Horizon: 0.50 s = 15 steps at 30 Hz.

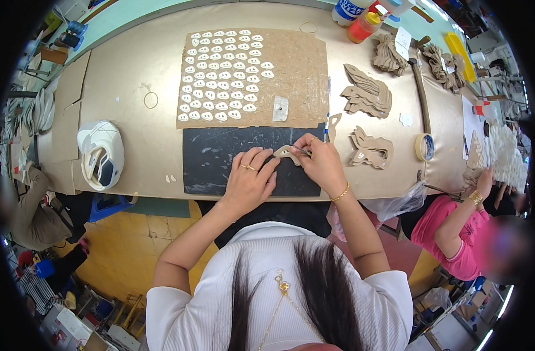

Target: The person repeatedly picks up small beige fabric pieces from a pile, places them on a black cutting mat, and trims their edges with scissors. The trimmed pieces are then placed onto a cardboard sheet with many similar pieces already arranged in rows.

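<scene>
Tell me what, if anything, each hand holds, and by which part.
The right hand pinches a thin, dark tool, its gripped part hidden. The left hand touches the left end of a flat, curved tan piece.

My flat tan cut-out piece (287, 151): matt, leather-like | my black rectangular mat (215, 155): smooth, scuffed | brown cardboard sheet (302, 70): matt, rough-edged | gold-brown table covering (141, 67): smooth, softly glossy | clear plastic bag (405, 202): glossy, crinkled | my gold chain bracelet (341, 193): shiny metal

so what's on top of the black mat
Over the black mat, the left hand touches a tan piece and the right hand holds a thin tool. Whatever lies beneath the hands is covered.
</scene>
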Each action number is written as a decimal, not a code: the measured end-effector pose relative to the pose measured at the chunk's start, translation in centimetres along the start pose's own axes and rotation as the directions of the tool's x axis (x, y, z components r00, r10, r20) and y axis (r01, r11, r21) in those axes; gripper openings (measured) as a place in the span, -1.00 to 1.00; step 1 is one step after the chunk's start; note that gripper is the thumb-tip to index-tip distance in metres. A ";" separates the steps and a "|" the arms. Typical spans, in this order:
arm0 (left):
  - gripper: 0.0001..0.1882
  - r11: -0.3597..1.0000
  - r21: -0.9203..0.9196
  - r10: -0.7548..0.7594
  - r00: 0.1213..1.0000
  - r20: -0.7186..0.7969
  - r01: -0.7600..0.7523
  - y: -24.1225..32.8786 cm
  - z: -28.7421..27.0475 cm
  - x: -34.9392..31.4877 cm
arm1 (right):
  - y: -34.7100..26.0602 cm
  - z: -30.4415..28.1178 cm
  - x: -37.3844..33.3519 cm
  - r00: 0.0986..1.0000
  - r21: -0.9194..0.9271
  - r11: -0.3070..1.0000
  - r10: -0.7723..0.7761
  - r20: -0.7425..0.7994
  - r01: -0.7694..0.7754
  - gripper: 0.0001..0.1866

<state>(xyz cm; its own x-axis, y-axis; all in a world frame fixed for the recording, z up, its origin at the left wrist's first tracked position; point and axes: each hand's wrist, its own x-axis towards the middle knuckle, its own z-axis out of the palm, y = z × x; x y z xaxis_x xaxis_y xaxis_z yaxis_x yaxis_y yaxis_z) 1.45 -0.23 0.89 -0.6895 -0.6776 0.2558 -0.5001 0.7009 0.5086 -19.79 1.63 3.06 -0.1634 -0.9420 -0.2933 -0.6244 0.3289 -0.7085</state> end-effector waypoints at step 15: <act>-0.48 0.998 0.067 -0.008 0.999 0.039 0.005 0.4 -0.1 0.4 | -0.7 -0.4 -0.1 0.999 -0.079 0.996 0.045 -0.015 -0.046 -0.72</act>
<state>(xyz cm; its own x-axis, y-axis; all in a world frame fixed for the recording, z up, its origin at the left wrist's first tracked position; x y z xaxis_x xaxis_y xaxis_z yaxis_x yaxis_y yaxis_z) 1.03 -0.24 1.23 -0.7056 -0.6739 0.2191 -0.5379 0.7106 0.4535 -19.69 1.49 3.83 -0.2029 -0.9270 -0.3155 -0.6745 0.3659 -0.6413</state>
